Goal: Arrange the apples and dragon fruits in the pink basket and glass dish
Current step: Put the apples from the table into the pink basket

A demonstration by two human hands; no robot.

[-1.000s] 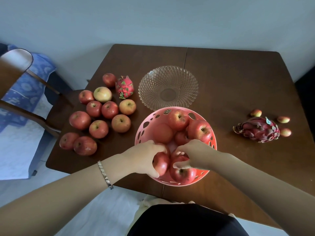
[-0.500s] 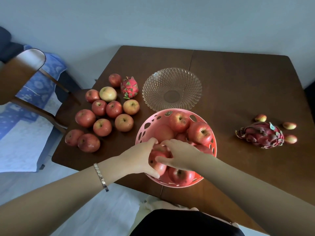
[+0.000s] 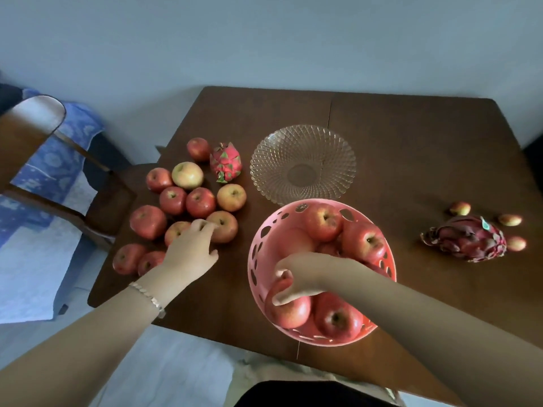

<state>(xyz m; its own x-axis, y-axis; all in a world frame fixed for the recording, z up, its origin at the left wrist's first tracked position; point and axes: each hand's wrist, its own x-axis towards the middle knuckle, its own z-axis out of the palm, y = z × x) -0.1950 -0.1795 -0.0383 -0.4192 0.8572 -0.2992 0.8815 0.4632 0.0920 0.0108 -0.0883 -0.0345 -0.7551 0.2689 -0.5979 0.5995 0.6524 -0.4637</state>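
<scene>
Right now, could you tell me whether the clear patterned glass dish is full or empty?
Empty: the clear patterned glass dish holds no fruit; only its cut pattern and base show.

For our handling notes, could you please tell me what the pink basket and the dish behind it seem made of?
Pink basket: likely moulded plastic, matte, uniform colour, punched-out holes. Glass dish: apparently clear pressed glass; the table shows through its diamond pattern.

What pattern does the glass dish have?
The glass dish is clear, with a diamond-cut lattice and a scalloped rim, seen best in the head view.
</scene>
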